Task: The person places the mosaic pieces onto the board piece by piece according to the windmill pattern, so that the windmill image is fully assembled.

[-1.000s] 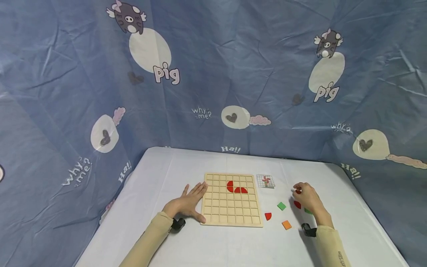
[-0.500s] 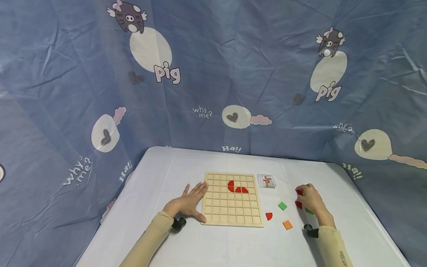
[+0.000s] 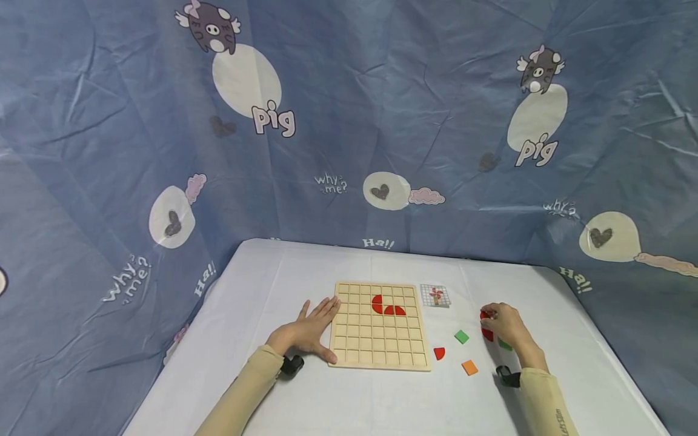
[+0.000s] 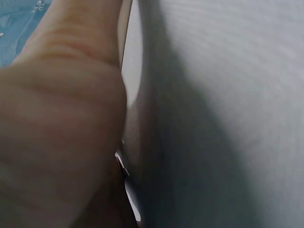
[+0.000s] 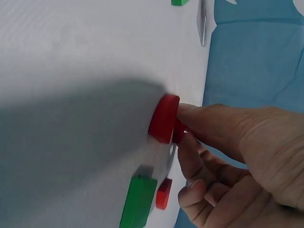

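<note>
- Held red piece [image 3: 483, 315]: well to the right of the grid board [image 3: 379, 367], level with the board's upper half; partly covered by fingers, so its full outline cannot be told.
- Right hand [image 3: 505, 325]: right of the board, thumb and fingertips pinching the held red piece; whether the piece is clear of the surface [image 3: 305, 399] cannot be told.
- Handling (judged): small, light and stiff, probably wood or hard plastic; the smooth painted faces may slip a little, but breakage seems unlikely.
- Grasp (judged): best taken by its thin side walls, between thumb and forefinger, leaving the underside free.
- Second red piece [image 3: 488, 335]: right of the board, close beside the held one; a careless pinch could nudge it.
- Left hand [image 3: 304, 335]: at the board's left edge, fingers and thumb spread, touching the rim.
- Inset red pieces [image 3: 377, 308]: four, in the board's upper cells.
- Loose pieces right of the board: red quarter-round [image 3: 439, 353] nearest, then green square [image 3: 462, 336] and orange square [image 3: 469, 367].
- Pattern card [image 3: 435, 295]: just beside the board's upper right corner.
</note>
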Tool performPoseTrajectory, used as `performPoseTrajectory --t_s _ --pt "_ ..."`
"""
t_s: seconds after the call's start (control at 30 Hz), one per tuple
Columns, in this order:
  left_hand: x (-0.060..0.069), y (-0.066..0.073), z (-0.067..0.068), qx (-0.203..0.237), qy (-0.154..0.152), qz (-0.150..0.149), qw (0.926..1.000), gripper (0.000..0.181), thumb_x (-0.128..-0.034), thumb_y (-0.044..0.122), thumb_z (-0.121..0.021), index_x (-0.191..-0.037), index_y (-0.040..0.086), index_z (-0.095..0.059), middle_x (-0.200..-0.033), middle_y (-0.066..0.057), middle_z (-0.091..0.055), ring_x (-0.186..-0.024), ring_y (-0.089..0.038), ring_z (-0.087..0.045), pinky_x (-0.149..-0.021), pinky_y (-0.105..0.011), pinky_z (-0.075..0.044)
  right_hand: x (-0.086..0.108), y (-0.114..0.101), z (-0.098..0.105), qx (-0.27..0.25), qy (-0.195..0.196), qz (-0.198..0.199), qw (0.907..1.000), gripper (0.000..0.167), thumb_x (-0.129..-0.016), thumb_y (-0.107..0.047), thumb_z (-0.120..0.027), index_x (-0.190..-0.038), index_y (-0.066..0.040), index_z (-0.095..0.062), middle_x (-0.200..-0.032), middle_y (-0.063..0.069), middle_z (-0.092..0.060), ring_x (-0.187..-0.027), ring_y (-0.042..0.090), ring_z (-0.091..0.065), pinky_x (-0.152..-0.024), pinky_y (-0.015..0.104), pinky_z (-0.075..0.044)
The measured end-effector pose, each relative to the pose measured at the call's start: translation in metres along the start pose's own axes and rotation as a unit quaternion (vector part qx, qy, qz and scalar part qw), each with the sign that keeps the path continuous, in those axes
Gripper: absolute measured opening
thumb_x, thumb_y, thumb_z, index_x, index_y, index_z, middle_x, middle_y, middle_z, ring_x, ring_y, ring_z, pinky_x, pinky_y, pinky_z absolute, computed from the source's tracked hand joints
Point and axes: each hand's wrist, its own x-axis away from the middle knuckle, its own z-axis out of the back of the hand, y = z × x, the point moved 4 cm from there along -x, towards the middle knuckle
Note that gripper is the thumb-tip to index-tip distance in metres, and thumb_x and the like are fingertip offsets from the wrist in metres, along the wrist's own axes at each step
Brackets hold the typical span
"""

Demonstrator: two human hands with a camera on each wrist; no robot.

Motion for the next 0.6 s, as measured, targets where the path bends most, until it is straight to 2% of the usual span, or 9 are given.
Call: performPoseTrajectory --t_s 0.2,0.3,0.43,0.5,0.6 --pt "0.000 0.001 0.001 -0.001 0.001 0.000 1.0000 0.136 -0.0603 0.073 -0.073 -0.156 0.009 -0.001 -0.164 -0.006 0.004 -0.152 -0.026 0.004 -0.117 -0.062 0.007 -0.003 -0.011 -0.003 -0.005 0.003 0.016 0.9998 0.032 -0.084 -0.008 -0.072 -0.110 0.009 -0.064 -0.099 0.021 -0.067 -0.091 0.033 -0.063 -0.080 0.048 -0.054" --pt "0.000 0.001 0.002 0.000 0.001 0.000 1.0000 0.136 -0.0603 0.073 -0.073 -0.156 0.009 -0.001 -0.164 -0.006 0.004 -0.152 -0.026 0.003 -0.117 -0.062 0.007 -0.005 -0.016 -0.006 -0.011 0.002 0.005 0.9999 0.031 -0.084 -0.012 -0.074 -0.106 0.007 -0.065 -0.096 0.018 -0.067 -0.088 0.028 -0.063 -0.079 0.045 -0.054" --pt "0.000 0.001 0.002 0.004 0.002 0.000 1.0000 0.135 -0.0601 0.073 -0.073 -0.156 0.010 -0.001 -0.164 -0.006 0.004 -0.152 -0.026 0.003 -0.117 -0.062 0.007 -0.007 -0.022 -0.012 -0.021 -0.006 -0.022 0.9995 0.031 -0.083 -0.017 -0.076 -0.103 0.004 -0.065 -0.092 0.013 -0.067 -0.080 0.021 -0.060 -0.071 0.036 -0.053" --pt "0.000 0.002 0.002 0.006 0.001 0.001 1.0000 0.136 -0.0601 0.073 -0.073 -0.156 0.010 -0.001 -0.164 -0.006 0.004 -0.152 -0.026 0.004 -0.117 -0.061 0.008 -0.008 -0.027 -0.015 -0.026 -0.010 -0.024 0.9993 0.030 -0.083 -0.016 -0.076 -0.101 0.004 -0.064 -0.090 0.013 -0.066 -0.077 0.019 -0.058 -0.066 0.032 -0.052" --pt "0.001 0.001 0.002 0.006 0.001 0.003 1.0000 0.136 -0.0600 0.073 -0.073 -0.156 0.010 0.000 -0.164 -0.005 0.004 -0.152 -0.026 0.004 -0.117 -0.061 0.008 -0.009 -0.035 -0.020 -0.026 -0.010 -0.025 0.9993 0.028 -0.082 -0.016 -0.077 -0.099 0.003 -0.065 -0.088 0.011 -0.066 -0.076 0.018 -0.057 -0.066 0.031 -0.051"
